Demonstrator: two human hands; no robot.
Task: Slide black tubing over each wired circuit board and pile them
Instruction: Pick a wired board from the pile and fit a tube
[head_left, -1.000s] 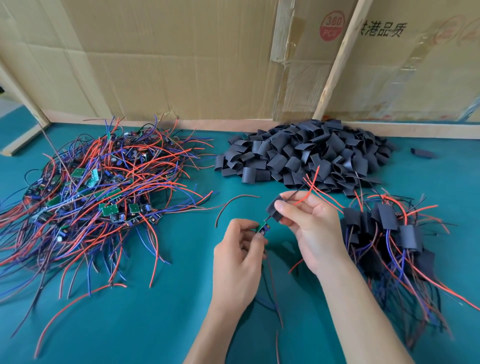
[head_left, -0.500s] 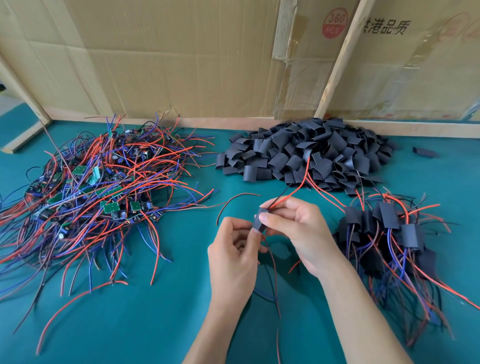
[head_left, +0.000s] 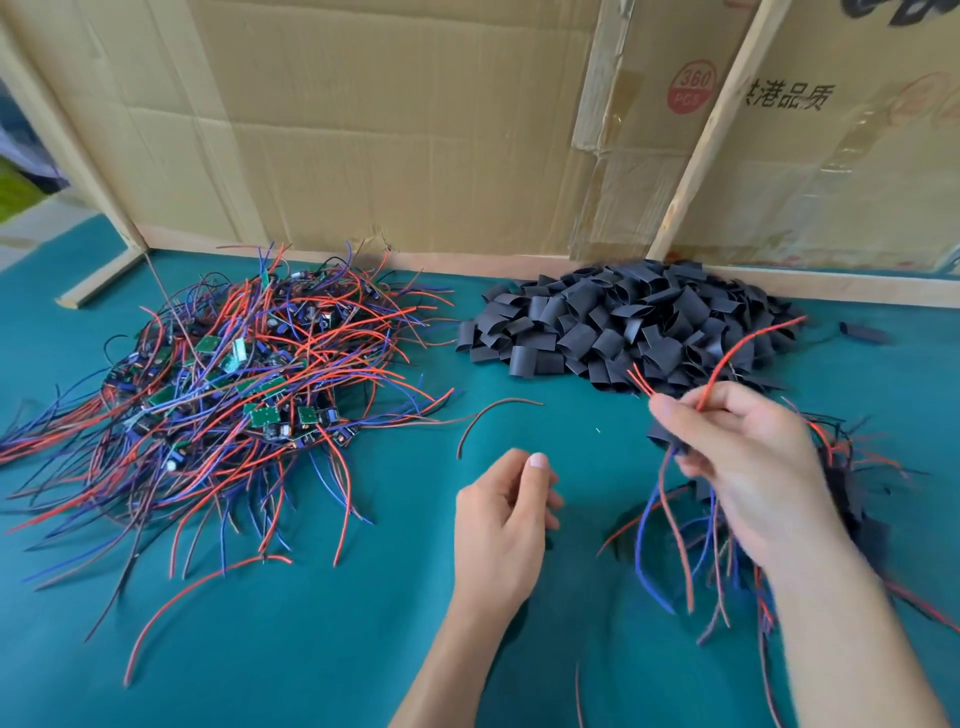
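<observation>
My right hand (head_left: 737, 457) grips a circuit board sleeved in black tubing (head_left: 662, 435), its red and blue wires trailing above and below the fingers. It hovers at the left edge of the pile of sleeved boards (head_left: 852, 499), which my forearm largely hides. My left hand (head_left: 501, 525) hangs over the green mat with fingers loosely curled and holds nothing. A heap of bare wired boards (head_left: 234, 395) lies at the left. A heap of cut black tubing pieces (head_left: 623, 327) lies at the back centre.
A loose dark red wire (head_left: 493, 415) lies on the green mat (head_left: 311, 649) between the two heaps. A cardboard wall with wooden battens (head_left: 696, 156) closes off the back. One stray tubing piece (head_left: 865, 332) sits at the far right.
My left hand has let go of the board and dropped back. My right hand has carried the sleeved board to the right, toward the finished pile. The camera has tilted upward.
</observation>
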